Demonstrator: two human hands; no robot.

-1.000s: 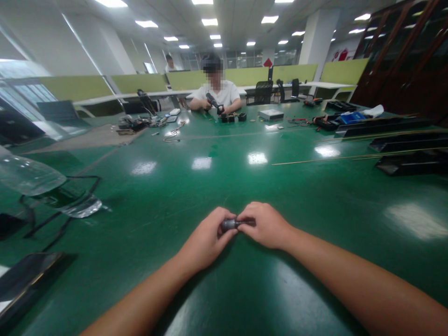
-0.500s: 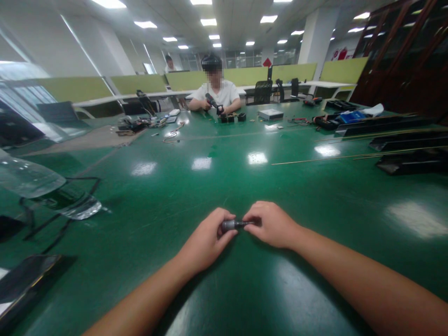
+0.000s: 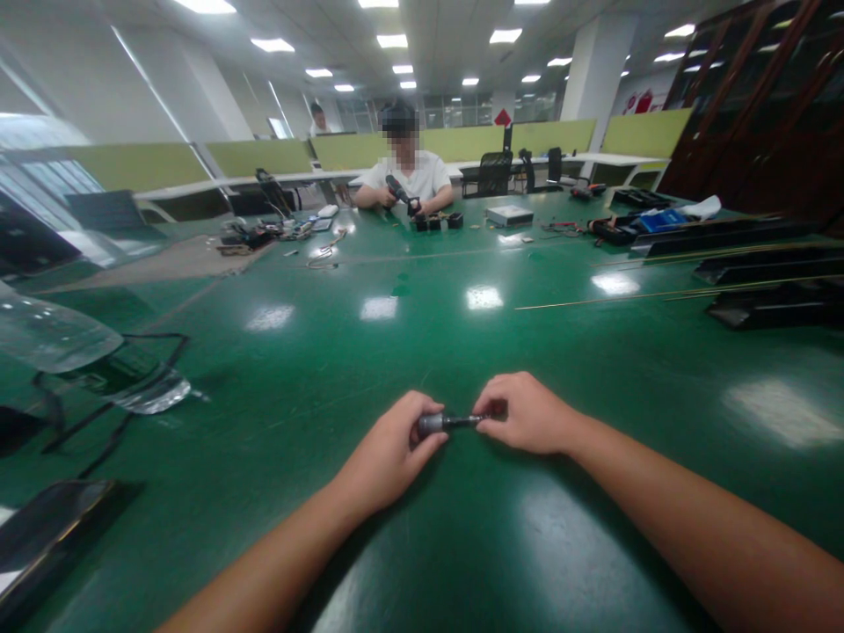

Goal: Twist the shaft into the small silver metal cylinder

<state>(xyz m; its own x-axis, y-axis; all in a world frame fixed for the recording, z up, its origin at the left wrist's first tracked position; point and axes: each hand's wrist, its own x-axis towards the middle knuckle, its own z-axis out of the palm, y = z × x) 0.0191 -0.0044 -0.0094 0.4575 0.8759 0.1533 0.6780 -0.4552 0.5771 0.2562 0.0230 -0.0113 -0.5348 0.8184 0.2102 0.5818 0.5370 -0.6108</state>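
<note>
A small cylindrical tool [image 3: 433,424] with a thick grey body and a thin dark shaft lies level between my hands, just above the green tabletop. My left hand [image 3: 396,448] grips the grey body between thumb and fingers. On the other side, my right hand [image 3: 524,413] pinches the far end of the thin shaft with thumb and forefinger. More of the shaft shows between the two hands than the fingertips cover. The tool's exact kind cannot be made out, and its left end is hidden in my left hand.
A clear plastic bottle [image 3: 98,352] lies at the left, with black straps beside it. A dark flat device [image 3: 59,536] is at the lower left. Black channels and thin rods [image 3: 765,255] lie at the right. Across the table [image 3: 316,325], a person [image 3: 422,176] handles a power tool.
My right hand has slid a little to the right, away from my left hand, baring more of the thin shaft. My left hand has stayed in place.
</note>
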